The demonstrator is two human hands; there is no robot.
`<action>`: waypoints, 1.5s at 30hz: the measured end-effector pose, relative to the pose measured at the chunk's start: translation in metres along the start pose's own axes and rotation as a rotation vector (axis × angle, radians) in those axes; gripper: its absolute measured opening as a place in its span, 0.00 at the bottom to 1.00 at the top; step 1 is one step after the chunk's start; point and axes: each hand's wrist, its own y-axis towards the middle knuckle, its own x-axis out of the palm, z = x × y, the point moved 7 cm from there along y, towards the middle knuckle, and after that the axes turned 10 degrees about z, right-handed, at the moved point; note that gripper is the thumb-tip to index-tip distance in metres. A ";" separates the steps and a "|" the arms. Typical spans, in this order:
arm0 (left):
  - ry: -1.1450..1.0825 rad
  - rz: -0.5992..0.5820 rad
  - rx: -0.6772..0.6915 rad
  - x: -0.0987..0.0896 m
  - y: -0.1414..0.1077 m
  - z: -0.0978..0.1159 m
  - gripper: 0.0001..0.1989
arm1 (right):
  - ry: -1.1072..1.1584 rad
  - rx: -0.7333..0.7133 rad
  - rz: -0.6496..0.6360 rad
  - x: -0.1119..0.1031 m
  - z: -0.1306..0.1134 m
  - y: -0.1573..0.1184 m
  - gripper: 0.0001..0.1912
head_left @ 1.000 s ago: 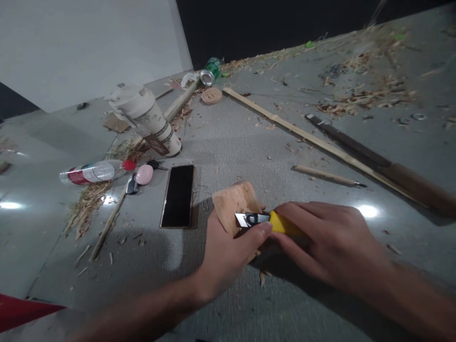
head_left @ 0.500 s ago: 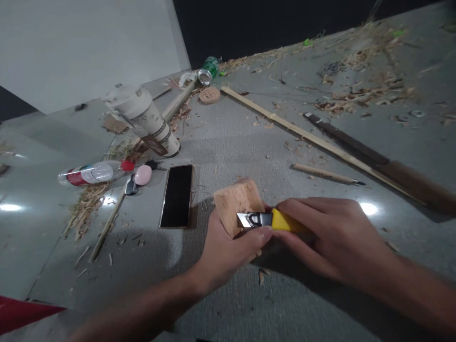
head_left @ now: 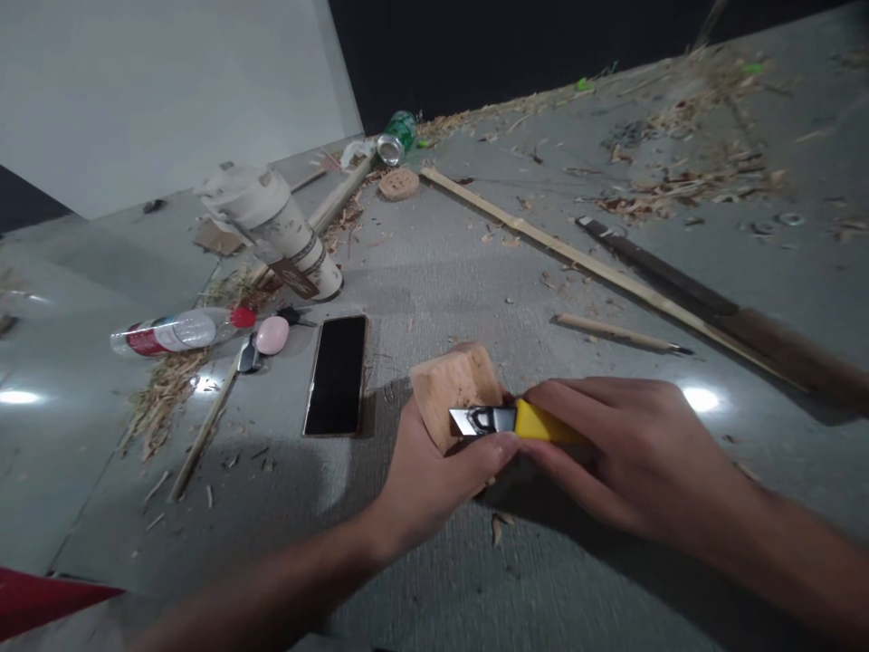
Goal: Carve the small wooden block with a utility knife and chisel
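A pale block of wood (head_left: 453, 384) with a rough, carved face is gripped in my left hand (head_left: 434, 480), whose thumb lies along its lower edge. My right hand (head_left: 617, 444) is closed around the yellow handle of a utility knife (head_left: 543, 424). The knife's steel blade points left across the wood's lower part, and the left thumb touches near the blade holder. The far fingers of my left hand are hidden behind the wood. A few wood shavings (head_left: 499, 525) lie on the grey surface below the hands.
Left of the hands lie a phone (head_left: 336, 376), a pink oval object (head_left: 272, 334) and a plastic bottle (head_left: 183, 331). Behind them stands a white tumbler (head_left: 285, 235). A green can (head_left: 397, 138) lies at the back. To the right are a long stick (head_left: 543, 237), a pointed rod (head_left: 617, 332) and a dark sheath-like bar (head_left: 685, 292).
The knife blade has shifted very slightly left against the wood, and the block has tilted a little. Both hands keep their hold.
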 end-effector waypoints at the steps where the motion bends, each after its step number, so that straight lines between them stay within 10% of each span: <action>1: 0.003 0.004 -0.004 0.000 0.000 -0.001 0.15 | -0.004 0.000 0.002 0.000 0.000 0.000 0.16; 45: 0.054 0.201 -0.036 -0.008 -0.008 -0.007 0.16 | -0.238 0.020 0.120 0.001 -0.016 0.000 0.17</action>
